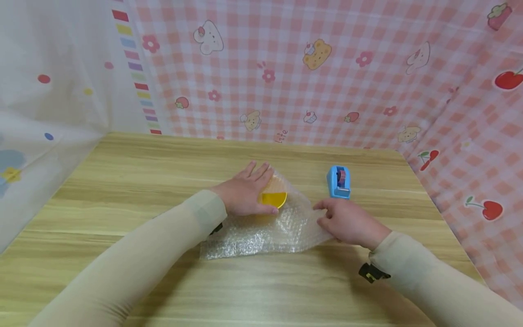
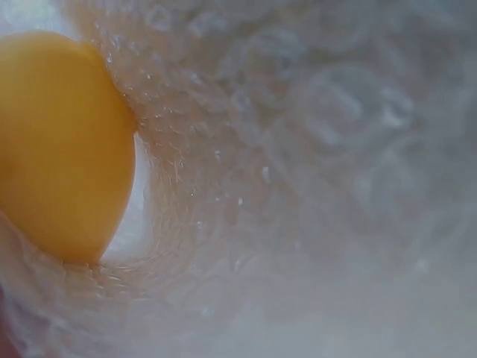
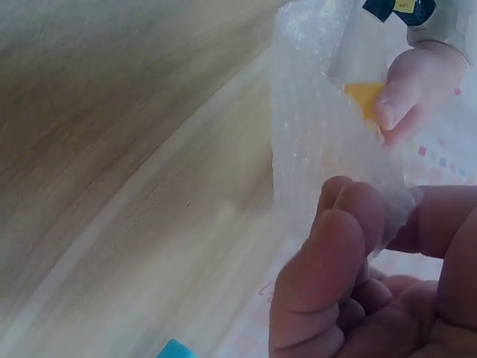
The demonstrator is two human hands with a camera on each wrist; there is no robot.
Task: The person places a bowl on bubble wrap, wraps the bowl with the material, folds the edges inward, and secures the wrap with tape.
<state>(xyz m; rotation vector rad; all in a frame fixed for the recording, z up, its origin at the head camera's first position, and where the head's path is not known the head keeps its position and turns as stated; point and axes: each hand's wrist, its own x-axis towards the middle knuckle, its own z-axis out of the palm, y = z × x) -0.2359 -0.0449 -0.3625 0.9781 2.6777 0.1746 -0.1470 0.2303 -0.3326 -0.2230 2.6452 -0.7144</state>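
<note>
A sheet of clear bubble wrap (image 1: 261,238) lies on the wooden table, partly folded over a yellow, round-rimmed thing (image 1: 274,199) that looks like a cup or bowl. My left hand (image 1: 248,191) rests on the wrapped thing, fingers spread and thumb near its rim. In the left wrist view the yellow thing's curved side (image 2: 63,149) shows within the wrap (image 2: 246,179). My right hand (image 1: 347,221) pinches the wrap's right-hand edge between thumb and fingers, holding it raised. The right wrist view shows that pinch close up, with the wrap (image 3: 320,134) stretching toward my left hand (image 3: 421,89).
Just beyond my right hand a blue tape dispenser (image 1: 339,182) stands on the wooden table (image 1: 143,168). Pink checked cloth (image 1: 286,68) hangs behind the table and along its right side. A white dotted sheet (image 1: 53,100) hangs at the left.
</note>
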